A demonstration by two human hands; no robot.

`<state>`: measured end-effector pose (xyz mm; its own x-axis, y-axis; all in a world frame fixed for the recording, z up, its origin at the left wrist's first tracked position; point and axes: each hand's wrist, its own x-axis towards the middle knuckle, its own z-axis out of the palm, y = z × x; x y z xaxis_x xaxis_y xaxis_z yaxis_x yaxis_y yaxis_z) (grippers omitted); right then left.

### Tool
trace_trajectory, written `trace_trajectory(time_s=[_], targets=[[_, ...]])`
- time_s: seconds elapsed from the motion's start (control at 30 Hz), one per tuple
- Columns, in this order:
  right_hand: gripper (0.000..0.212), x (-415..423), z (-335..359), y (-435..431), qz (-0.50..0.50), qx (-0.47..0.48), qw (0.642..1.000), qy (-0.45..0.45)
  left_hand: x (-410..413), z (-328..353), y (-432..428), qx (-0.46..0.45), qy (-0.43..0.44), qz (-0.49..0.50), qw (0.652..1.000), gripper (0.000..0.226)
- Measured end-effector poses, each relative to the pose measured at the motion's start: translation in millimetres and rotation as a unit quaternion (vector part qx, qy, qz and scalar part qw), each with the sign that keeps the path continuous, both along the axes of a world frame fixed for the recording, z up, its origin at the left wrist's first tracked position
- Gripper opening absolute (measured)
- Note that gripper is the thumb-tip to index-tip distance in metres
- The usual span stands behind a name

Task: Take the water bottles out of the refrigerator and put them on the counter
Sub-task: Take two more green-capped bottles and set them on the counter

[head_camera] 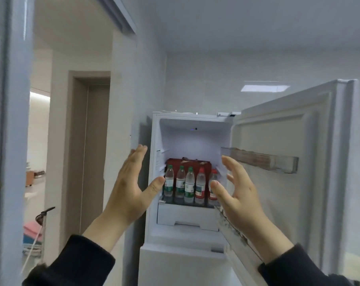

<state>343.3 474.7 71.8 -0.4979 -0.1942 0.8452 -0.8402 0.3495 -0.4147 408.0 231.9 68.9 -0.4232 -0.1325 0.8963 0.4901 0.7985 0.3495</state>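
We see the fridge with its upper door swung out toward 3 o'clock. The bottles are inside, just below the frame's centre. Five of them stand upright in a row on a shelf, long axes vertical and caps pointing to 12 o'clock. The row runs from 9 to 3 o'clock. The three at the 9 o'clock end have green caps and labels, and the two at the 3 o'clock end have red ones. A red box sits right behind them, and a white drawer lies below at 6 o'clock. The left hand is raised at 9 o'clock of the row, palm turned inward. Its fingers are straight and pressed together, and its thumb juts out toward the first green bottle. The right hand is at 3 o'clock of the row, its fingers slightly curved and spread apart. Its thumb crosses in front of the last red bottle. Neither hand grips anything, and we cannot tell whether either thumb touches a bottle. Both wrists come out of dark sleeves at 6 o'clock. A clear bin hangs on the door at 2 o'clock of the row.
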Motion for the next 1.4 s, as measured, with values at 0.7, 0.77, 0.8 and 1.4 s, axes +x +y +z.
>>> trace_trajectory(time_s=[0.7,0.77,0.8,1.4], targets=[[0.070,-310,-60,-124,-0.016,-0.058,0.992,-0.115,-307,-37,-92,0.035,-0.067,-0.028,0.997,0.080],[0.072,-341,-63,-129,-0.021,-0.067,0.990,-0.124,-339,-39,-98,0.043,-0.070,-0.028,0.996,0.079],[0.073,-355,-64,-131,-0.023,-0.074,0.988,-0.130,-355,-41,-100,0.050,-0.075,-0.029,0.996,0.079],[0.073,-574,-93,-208,-0.108,-0.058,0.976,-0.182,-634,-91,-138,0.261,-0.115,-0.123,0.950,0.081]])
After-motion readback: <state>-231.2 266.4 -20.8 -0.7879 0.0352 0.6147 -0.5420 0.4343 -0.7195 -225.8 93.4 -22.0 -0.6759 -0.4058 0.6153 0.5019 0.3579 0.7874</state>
